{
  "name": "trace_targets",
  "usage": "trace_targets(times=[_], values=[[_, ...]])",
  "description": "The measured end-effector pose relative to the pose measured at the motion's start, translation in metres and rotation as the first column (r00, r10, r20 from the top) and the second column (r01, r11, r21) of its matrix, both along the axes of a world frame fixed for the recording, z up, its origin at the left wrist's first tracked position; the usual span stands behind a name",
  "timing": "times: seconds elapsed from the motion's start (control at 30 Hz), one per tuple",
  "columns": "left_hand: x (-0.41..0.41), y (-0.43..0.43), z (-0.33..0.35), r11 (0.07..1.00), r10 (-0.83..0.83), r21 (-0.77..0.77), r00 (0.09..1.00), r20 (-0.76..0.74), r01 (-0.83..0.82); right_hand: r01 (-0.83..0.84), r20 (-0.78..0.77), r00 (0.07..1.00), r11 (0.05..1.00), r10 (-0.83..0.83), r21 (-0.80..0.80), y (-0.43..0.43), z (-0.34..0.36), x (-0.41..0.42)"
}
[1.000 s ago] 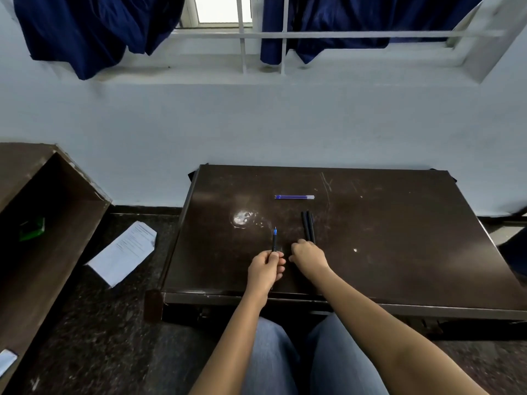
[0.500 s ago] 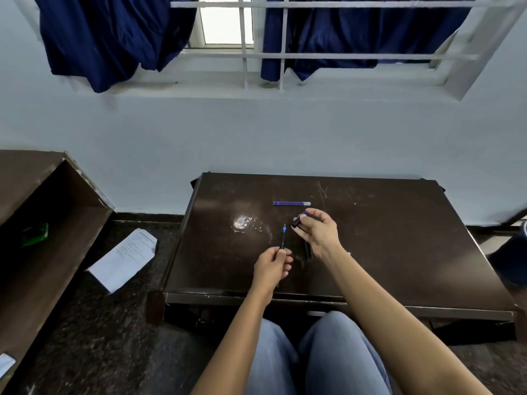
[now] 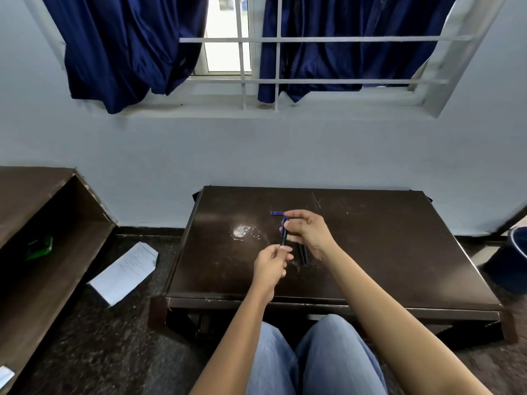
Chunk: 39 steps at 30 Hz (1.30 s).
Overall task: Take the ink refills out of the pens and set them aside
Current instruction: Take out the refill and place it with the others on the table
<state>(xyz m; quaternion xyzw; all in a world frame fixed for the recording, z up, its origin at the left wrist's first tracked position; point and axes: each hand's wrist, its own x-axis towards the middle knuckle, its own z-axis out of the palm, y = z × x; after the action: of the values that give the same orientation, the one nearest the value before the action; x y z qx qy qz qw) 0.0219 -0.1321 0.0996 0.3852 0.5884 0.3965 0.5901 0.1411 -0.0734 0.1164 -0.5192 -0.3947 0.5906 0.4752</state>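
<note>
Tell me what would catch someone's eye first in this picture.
Probably both hands meeting over the dark table: the left hand grips the lower end of a black pen while the right hand pinches its blue top. Beyond them lies a blue refill, and dark blue curtains frame the barred window above.

Pale blue wall (image 3: 256,149) behind. Barred window (image 3: 245,52) up top, daylight through the middle gap, dark blue curtains (image 3: 128,47) bunched on both sides. Low dark brown counter (image 3: 399,252), scratched and glossy. Dark speckled floor (image 3: 99,337) with a white paper sheet (image 3: 125,269). Brown wooden shelf (image 3: 42,223) at left. Blue bucket (image 3: 513,260) at right edge.
</note>
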Motion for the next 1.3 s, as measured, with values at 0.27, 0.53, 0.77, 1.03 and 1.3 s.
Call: trace_targets(times=[0.27, 0.53, 0.77, 1.03, 1.3], values=[[0.005, 0.005, 0.004, 0.990, 0.135, -0.015, 0.978, -0.159, -0.139, 0.167, 0.063, 0.984, 0.986, -0.166, -0.021, -0.011, -0.019, -0.016], [0.000, -0.005, -0.016, 0.998, 0.042, -0.036, 0.941, -0.336, -0.057, 0.187, 0.277, 0.948, 0.977, -0.154, -0.098, -0.018, -0.037, -0.024], [-0.011, 0.008, -0.020, 0.936, -0.068, -0.346, 0.998, 0.016, 0.070, 0.042, -0.141, 0.986, 0.956, -0.086, -0.289, -0.011, -0.071, -0.006], [0.003, 0.046, -0.052, 0.973, -0.010, -0.219, 0.939, -0.344, -0.069, 0.279, 0.499, 0.851, 0.945, -0.164, -0.167, 0.018, -0.090, 0.032], [0.024, 0.097, -0.061, 0.986, -0.109, -0.169, 0.750, -0.653, -0.003, 0.186, 0.689, 0.723, 0.973, -0.042, -0.136, 0.035, -0.112, 0.048]])
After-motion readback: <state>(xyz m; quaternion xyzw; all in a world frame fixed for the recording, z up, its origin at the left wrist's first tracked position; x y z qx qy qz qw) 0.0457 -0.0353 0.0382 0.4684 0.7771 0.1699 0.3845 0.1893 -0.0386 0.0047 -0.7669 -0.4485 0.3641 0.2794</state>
